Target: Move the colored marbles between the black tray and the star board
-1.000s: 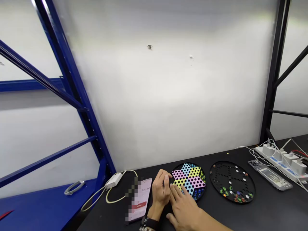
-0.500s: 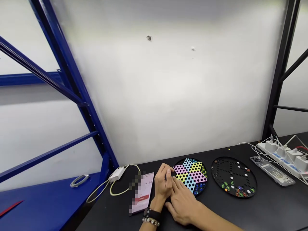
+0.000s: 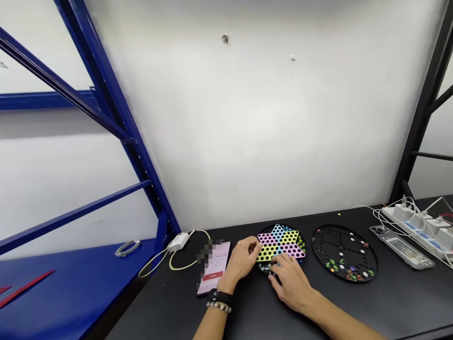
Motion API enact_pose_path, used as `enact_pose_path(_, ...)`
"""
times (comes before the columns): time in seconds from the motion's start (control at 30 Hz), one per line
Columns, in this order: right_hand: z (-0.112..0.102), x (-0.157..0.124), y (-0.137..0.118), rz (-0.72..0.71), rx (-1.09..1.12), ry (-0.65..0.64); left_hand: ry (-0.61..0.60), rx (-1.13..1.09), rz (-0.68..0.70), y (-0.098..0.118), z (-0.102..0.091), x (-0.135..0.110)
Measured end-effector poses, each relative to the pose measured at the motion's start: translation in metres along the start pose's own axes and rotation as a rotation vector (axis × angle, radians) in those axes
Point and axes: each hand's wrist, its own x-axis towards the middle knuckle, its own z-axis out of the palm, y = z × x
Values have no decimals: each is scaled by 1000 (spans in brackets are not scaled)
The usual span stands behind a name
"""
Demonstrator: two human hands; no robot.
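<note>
A round Chinese checkers board (image 3: 278,244) lies on the black table, its star of pink, yellow and blue points full of dark holes. Coloured marbles (image 3: 301,242) sit in the black rim around the star. My left hand (image 3: 242,259) is at the board's left edge, thumb and fingers curled together at a pink point; anything between them is hidden. Over the board's front edge is my right hand (image 3: 292,283), its fingertips at the front blue point and the thumb apart from them. That hand covers part of the star and front rim.
A second round black board (image 3: 345,252) with scattered marbles and white discs lies to the right. Beyond it are a phone-like device (image 3: 401,246) and a power strip (image 3: 421,231) with cables. A lit phone (image 3: 214,268) and a white adapter (image 3: 178,242) lie left.
My hands were close together at the board's left front; now they are apart, the right one shifted right along the front edge. The view has tilted down slightly.
</note>
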Motion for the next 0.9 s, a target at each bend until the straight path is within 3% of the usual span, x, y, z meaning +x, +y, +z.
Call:
enact_pose_path(0.17, 1, -6, -5, 10, -4, 15, -301, -39, -21, -4, -4, -3)
enact_pose_path(0.27, 2, -7, -6, 60, -7, 35, -393, -52, -42, -6, -6, -3)
enact_pose_path(0.6, 3, -6, -1, 103, 46, 146, -330, -38, -35, -2, -5, -2)
enact_pose_path(0.9, 0, -6, -2, 128, 83, 168, -289, -11, -11, 1, -9, -1)
